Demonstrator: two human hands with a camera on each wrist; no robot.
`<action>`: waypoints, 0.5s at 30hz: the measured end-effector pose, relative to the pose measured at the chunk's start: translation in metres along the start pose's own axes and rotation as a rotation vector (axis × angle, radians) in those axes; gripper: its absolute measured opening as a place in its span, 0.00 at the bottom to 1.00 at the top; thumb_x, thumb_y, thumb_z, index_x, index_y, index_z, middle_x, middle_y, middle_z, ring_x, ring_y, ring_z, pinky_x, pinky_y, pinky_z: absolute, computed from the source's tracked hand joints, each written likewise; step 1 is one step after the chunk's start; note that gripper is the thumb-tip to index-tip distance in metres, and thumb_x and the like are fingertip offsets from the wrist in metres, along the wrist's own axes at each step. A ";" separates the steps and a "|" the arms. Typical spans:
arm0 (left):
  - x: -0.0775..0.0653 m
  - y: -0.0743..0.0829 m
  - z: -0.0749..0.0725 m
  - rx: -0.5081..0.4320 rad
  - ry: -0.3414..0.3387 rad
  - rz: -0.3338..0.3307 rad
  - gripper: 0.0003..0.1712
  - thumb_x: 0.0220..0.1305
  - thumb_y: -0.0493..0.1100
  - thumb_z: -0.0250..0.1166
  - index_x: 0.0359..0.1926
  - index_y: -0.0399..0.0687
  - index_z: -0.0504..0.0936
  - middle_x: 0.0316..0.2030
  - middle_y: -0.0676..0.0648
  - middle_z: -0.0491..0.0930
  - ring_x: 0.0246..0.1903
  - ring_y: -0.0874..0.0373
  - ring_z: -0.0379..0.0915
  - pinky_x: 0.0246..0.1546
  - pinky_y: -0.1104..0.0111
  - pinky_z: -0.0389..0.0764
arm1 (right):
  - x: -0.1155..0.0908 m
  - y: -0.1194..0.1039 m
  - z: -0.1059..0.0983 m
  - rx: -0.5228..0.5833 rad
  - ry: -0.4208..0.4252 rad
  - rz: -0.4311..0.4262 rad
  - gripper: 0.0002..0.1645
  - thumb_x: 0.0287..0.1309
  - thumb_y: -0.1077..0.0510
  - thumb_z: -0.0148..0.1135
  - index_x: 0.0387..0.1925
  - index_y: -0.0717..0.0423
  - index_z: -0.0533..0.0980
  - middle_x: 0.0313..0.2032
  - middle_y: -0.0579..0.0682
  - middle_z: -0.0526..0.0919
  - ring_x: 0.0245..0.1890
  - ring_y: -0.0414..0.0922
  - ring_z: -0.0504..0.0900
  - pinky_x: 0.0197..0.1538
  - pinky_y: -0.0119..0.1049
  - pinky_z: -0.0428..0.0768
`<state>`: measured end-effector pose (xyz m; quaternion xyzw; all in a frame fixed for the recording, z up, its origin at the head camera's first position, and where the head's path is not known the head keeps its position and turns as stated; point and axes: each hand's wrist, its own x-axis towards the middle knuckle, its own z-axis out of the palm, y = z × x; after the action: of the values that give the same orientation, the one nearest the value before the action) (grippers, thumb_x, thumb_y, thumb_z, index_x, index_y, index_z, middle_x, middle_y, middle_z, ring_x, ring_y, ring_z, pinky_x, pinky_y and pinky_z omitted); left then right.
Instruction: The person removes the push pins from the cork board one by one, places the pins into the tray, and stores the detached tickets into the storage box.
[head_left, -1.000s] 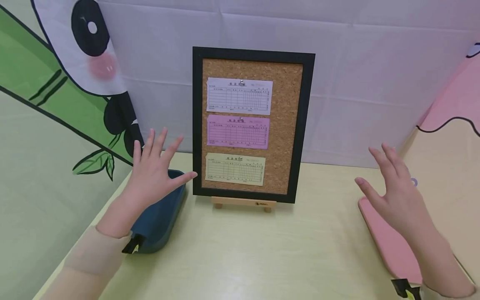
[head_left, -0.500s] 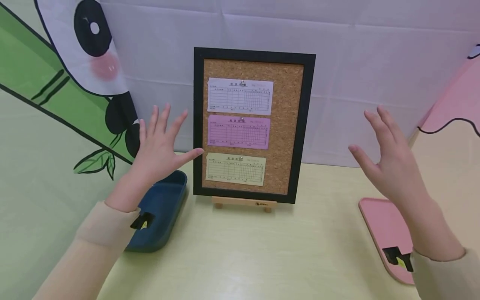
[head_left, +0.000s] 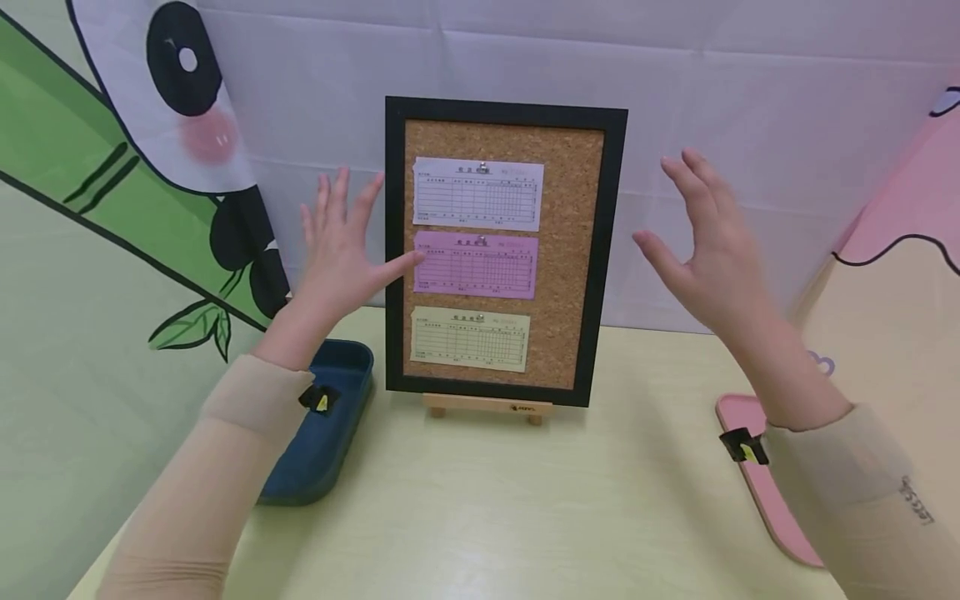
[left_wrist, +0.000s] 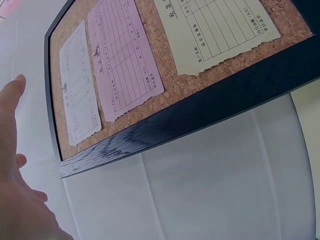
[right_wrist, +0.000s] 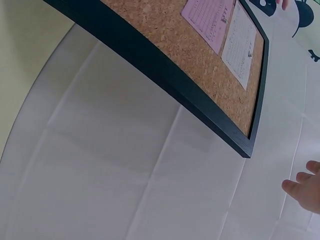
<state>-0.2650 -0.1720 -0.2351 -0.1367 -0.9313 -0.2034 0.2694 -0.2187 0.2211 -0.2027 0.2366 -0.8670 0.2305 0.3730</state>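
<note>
Since the earlier frame: left hand point(head_left: 337, 254) up and rightward in the head view; right hand point(head_left: 708, 254) up and clearly leftward, nearer the board. Corkboard point(head_left: 573, 250) stays centre frame.

Left side: blue tray point(head_left: 348, 433), lower left, part hidden under left sleeve point(head_left: 255, 400). Left fingers spread wide, nothing held; thumb points right, across the black frame, its tip overlapping the left edge of the pink slip point(head_left: 480, 271). Left wrist view shows a gap between that hand, cut off at the left border, and the board.

Centre: white slip point(head_left: 477, 196) top, pink middle, yellow slip point(head_left: 470, 337) bottom, all right of the left fingers. Fine print hard to read. Yellow slip cropped by the left wrist view's upper border. Wooden stand point(head_left: 487, 406) mostly hidden behind the board.

Right side: right hand clear of the board, fingers and thumb well parted, holding nothing; slips lie left of its thumb. Only fingertips at the right wrist view's right border. Pink tray point(head_left: 782, 500), lower right, largely covered by the right forearm.
</note>
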 end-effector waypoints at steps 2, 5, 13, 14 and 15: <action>0.005 0.001 0.002 -0.018 0.009 -0.003 0.56 0.52 0.71 0.61 0.74 0.70 0.40 0.74 0.50 0.27 0.72 0.50 0.15 0.66 0.44 0.24 | 0.008 -0.001 0.006 0.010 0.005 -0.031 0.40 0.59 0.50 0.61 0.70 0.41 0.55 0.72 0.41 0.52 0.71 0.45 0.52 0.64 0.56 0.61; 0.012 0.001 0.005 -0.050 0.014 -0.014 0.56 0.52 0.70 0.62 0.74 0.70 0.39 0.74 0.50 0.28 0.72 0.49 0.16 0.66 0.46 0.24 | 0.021 -0.001 0.016 0.036 0.024 -0.069 0.40 0.58 0.52 0.63 0.69 0.44 0.57 0.72 0.44 0.54 0.71 0.45 0.52 0.67 0.52 0.60; 0.034 0.003 0.016 -0.197 -0.006 -0.099 0.56 0.52 0.71 0.62 0.73 0.73 0.39 0.74 0.52 0.29 0.73 0.53 0.21 0.68 0.47 0.29 | 0.051 -0.010 0.044 0.064 0.049 -0.113 0.39 0.59 0.50 0.63 0.69 0.48 0.59 0.69 0.50 0.60 0.70 0.44 0.55 0.70 0.42 0.55; 0.037 0.003 0.017 -0.214 -0.006 -0.108 0.56 0.51 0.71 0.62 0.73 0.73 0.39 0.74 0.53 0.29 0.73 0.53 0.21 0.68 0.46 0.30 | 0.055 -0.012 0.048 0.065 0.049 -0.121 0.38 0.59 0.50 0.62 0.69 0.48 0.59 0.69 0.50 0.60 0.70 0.44 0.55 0.70 0.41 0.55; 0.039 0.003 0.019 -0.231 -0.006 -0.116 0.56 0.51 0.71 0.62 0.73 0.74 0.39 0.74 0.53 0.30 0.73 0.53 0.22 0.68 0.47 0.31 | 0.058 -0.014 0.051 0.063 0.047 -0.126 0.38 0.60 0.49 0.62 0.69 0.48 0.59 0.68 0.50 0.60 0.70 0.43 0.55 0.70 0.41 0.55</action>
<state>-0.3045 -0.1553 -0.2266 -0.1131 -0.9088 -0.3241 0.2370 -0.2733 0.1670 -0.1868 0.2969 -0.8337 0.2394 0.3994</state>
